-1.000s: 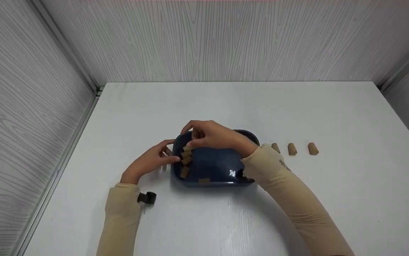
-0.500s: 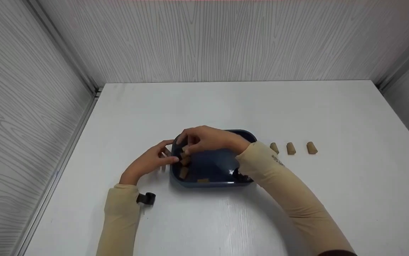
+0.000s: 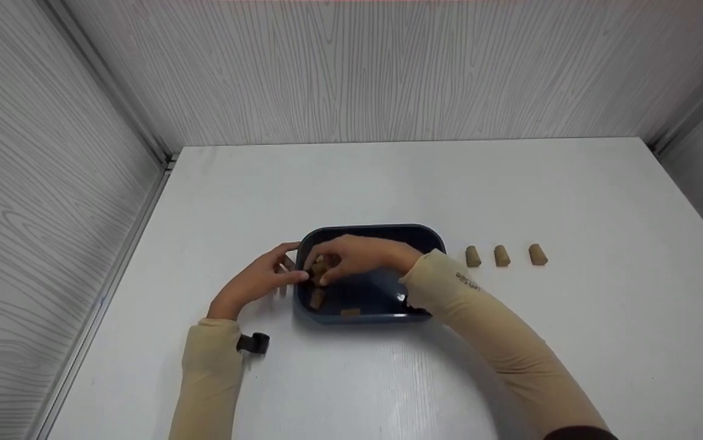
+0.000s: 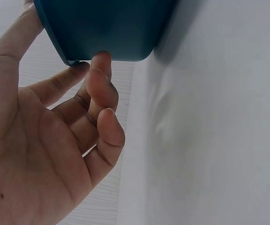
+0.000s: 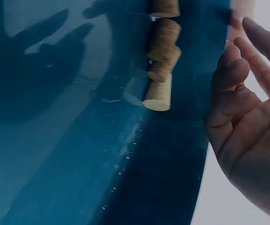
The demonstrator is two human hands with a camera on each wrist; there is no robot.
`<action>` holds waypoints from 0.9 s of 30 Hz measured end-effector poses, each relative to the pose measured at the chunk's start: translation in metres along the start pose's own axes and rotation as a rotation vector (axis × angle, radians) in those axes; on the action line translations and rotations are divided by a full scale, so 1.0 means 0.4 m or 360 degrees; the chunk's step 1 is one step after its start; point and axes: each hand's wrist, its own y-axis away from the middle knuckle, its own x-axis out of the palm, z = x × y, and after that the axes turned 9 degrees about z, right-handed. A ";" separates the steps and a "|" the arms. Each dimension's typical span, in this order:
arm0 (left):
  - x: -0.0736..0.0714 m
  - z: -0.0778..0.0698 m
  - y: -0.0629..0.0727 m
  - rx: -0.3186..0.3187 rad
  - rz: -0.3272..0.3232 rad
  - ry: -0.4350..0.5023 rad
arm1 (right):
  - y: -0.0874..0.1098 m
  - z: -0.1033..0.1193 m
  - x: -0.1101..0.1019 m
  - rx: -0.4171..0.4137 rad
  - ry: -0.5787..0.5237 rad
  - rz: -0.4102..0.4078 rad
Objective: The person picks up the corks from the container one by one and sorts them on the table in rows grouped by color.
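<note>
In the blue tray (image 3: 371, 294), at its left end, corks (image 5: 165, 37) lay in a rough line, and the right hand (image 3: 354, 253) bent its thumb and fingers over them, though I could not tell whether it pinched one. The left hand (image 3: 258, 278), loosely half-bent, touched the tray's left rim, while three loose corks (image 3: 502, 256) lay right of the tray on the tabletop (image 3: 601, 195). A light fingertip touch, I judged, was best here, lest neighbouring corks roll.
</note>
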 end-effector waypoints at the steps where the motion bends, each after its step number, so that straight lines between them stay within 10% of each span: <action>1: 0.000 0.000 -0.001 0.0000 0.0001 0.0001 | -0.002 -0.003 0.004 0.0011 -0.0001 0.0016; 27: 0.000 -0.001 0.007 0.0001 0.0012 0.0019 | -0.034 -0.019 0.042 0.0216 -0.0085 0.0281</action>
